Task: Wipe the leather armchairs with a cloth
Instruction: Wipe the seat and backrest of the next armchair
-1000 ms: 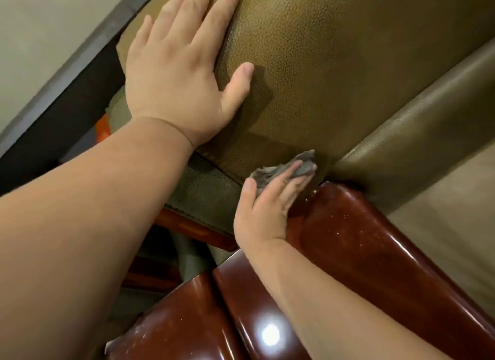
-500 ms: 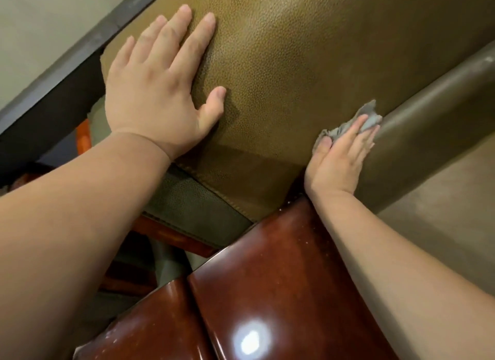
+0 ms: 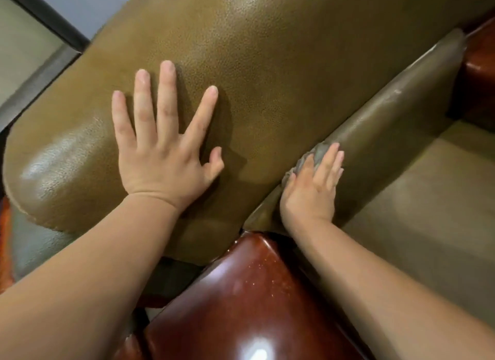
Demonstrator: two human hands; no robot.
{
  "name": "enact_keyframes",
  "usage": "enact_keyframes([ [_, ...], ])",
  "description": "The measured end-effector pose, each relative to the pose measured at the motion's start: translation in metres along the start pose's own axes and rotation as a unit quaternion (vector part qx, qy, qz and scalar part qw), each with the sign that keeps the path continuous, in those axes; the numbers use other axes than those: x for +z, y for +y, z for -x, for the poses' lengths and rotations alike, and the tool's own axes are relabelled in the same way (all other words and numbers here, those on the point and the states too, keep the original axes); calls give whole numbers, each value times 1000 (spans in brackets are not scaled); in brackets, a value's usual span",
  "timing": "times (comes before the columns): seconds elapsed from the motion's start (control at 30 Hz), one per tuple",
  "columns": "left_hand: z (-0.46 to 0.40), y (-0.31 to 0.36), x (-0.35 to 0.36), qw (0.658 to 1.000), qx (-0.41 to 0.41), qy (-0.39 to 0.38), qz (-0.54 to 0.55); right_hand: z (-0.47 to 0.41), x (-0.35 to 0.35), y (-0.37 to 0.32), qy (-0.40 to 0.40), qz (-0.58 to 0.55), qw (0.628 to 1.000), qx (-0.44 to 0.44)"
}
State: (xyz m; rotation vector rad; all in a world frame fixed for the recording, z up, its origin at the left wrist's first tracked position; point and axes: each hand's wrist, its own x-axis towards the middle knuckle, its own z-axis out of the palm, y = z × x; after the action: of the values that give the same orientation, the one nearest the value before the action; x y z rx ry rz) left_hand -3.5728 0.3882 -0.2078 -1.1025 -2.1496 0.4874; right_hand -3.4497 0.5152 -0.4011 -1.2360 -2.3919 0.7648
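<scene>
An olive-brown leather armchair fills the view; its back cushion (image 3: 281, 73) runs from lower left to upper right. My left hand (image 3: 163, 156) lies flat on that cushion with the fingers spread. My right hand (image 3: 312, 188) presses a small grey cloth (image 3: 318, 156) with straight fingers against the darker leather roll (image 3: 396, 115) where the back meets the seat. Most of the cloth is hidden under my palm. The tan seat cushion (image 3: 428, 199) lies to the right.
A glossy dark-red wooden armrest (image 3: 251, 298) is below my hands, between my forearms. Another wooden part (image 3: 479, 62) shows at the far right edge. A wall with a dark baseboard (image 3: 48, 19) is at the upper left.
My right hand slid the cloth from the corner by the armrest up along the leather roll. The view shifted, so more of the backrest and seat shows. My left hand stays flat on the backrest.
</scene>
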Motion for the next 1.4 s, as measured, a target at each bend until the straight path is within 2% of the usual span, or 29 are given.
enact_keyframes([
  [0.1,1,9,10,999,-20,30,6,55,10,8,-81,33,988,-128],
  [0.17,1,11,13,999,-20,46,5,35,4,25,-100,57,978,-171],
  [0.2,1,11,15,998,-18,51,6,9,-2,34,-83,67,983,-151],
  [0.27,-2,14,20,998,-21,64,13,-56,-22,51,-29,89,995,-28],
  [0.33,-6,16,25,997,-22,76,10,-105,-41,58,-29,61,995,76],
  [0.37,-7,16,28,997,-20,76,7,-110,-43,55,-32,54,995,83],
  [0.43,-5,19,25,998,-27,54,6,-81,-33,48,-48,70,996,17],
  [0.53,-7,48,0,996,-78,-10,47,-15,-27,52,-135,100,975,-144],
  [0.6,-24,82,-15,995,-16,-63,74,-30,-42,63,-165,109,965,-170],
  [0.67,-57,113,-18,991,91,-77,61,-89,-66,76,-156,134,973,-109],
  [0.77,-105,155,-3,985,155,-72,23,-171,-96,102,-65,123,990,-31],
  [0.87,-125,205,25,968,237,-76,-21,-170,-86,104,-11,77,997,-22],
  [0.97,-118,244,48,976,206,-72,24,-125,-66,114,-36,61,986,-149],
  [1.03,-113,260,59,980,184,-57,52,-152,-74,150,-41,106,976,-185],
  [1.1,-111,270,72,980,191,-30,51,-215,-97,189,-19,138,984,-113],
  [1.17,-113,276,82,974,221,-20,40,-268,-118,210,-20,102,994,-42],
  [1.23,-111,280,88,965,258,-29,48,-267,-117,204,-27,67,997,-26],
  [1.4,-113,285,93,959,273,-39,66,-200,-98,187,-74,94,971,-209],
])
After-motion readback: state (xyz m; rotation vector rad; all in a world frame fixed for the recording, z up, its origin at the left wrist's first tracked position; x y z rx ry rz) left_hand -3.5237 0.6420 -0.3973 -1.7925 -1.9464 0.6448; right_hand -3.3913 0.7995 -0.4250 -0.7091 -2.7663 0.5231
